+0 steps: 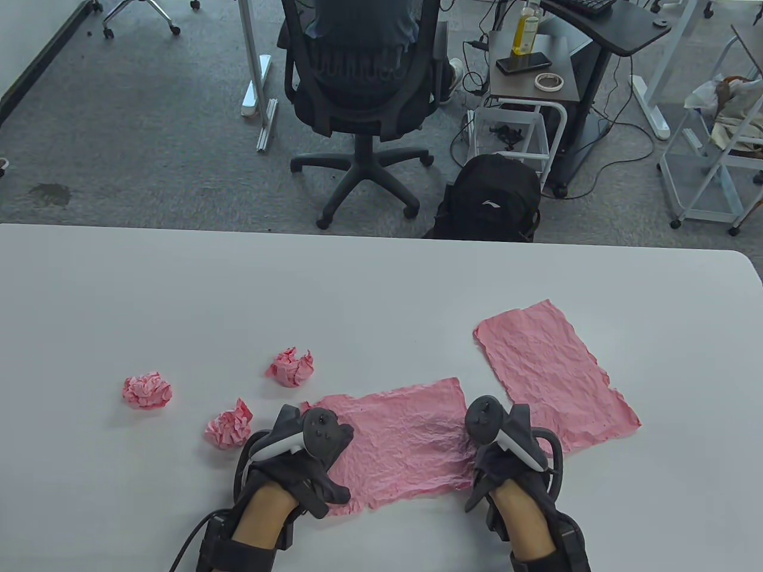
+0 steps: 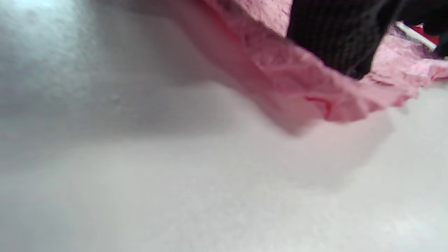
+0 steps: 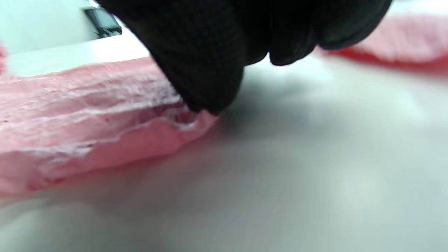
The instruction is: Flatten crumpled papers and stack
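**Hands on the pink sheet – table layout**

Three crumpled pink balls (image 1: pixel 146 391), (image 1: pixel 290 367), (image 1: pixel 229 424) lie left of the left hand (image 1: pixel 313 456). A flattened sheet (image 1: pixel 551 375) lies just right of the right hand (image 1: pixel 506 453). Beyond the table (image 1: pixel 357 286): an occupied office chair (image 1: pixel 363 89) and a black backpack (image 1: pixel 489 199).

The working sheet (image 1: pixel 405 441) lies between both hands – each presses one end of it. Whether the fingers lie straight or pinch the paper cannot be told.

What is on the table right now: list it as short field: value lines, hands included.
surface: white table
being flattened: creased pink paper sheet, between both hands
already flat: second pink paper sheet, to its right, apart
still crumpled: three pink paper balls
left hand: on sheet's left end
right hand: on sheet's right edge
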Action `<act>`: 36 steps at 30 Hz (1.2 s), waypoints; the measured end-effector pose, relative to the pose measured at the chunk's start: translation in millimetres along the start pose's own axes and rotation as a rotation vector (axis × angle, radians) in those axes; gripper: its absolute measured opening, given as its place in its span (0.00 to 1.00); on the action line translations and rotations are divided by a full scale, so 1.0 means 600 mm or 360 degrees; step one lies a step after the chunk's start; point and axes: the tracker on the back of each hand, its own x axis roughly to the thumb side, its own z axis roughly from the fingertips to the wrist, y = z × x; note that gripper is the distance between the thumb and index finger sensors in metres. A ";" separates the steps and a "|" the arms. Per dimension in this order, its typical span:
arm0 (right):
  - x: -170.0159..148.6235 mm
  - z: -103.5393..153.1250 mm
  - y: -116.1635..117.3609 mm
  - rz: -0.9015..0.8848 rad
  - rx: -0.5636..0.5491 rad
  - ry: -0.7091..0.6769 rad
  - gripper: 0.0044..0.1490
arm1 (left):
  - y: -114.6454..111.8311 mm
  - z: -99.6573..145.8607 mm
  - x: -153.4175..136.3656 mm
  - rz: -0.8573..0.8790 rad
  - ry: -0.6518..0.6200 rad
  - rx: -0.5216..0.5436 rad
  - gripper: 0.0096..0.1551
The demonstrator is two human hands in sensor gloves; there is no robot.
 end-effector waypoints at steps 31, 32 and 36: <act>0.104 0.036 -0.008 -0.0130 -0.0183 -0.0456 0.37 | -0.006 -0.012 0.015 0.0012 -0.0157 0.0003 0.63; 0.121 0.034 -0.001 -0.0114 -0.0151 -0.0537 0.36 | -0.006 -0.013 0.018 0.0002 -0.0167 -0.0004 0.63; 0.163 0.008 0.044 -0.0017 0.0181 -0.0540 0.37 | -0.006 -0.014 0.022 -0.0004 -0.0177 -0.0023 0.63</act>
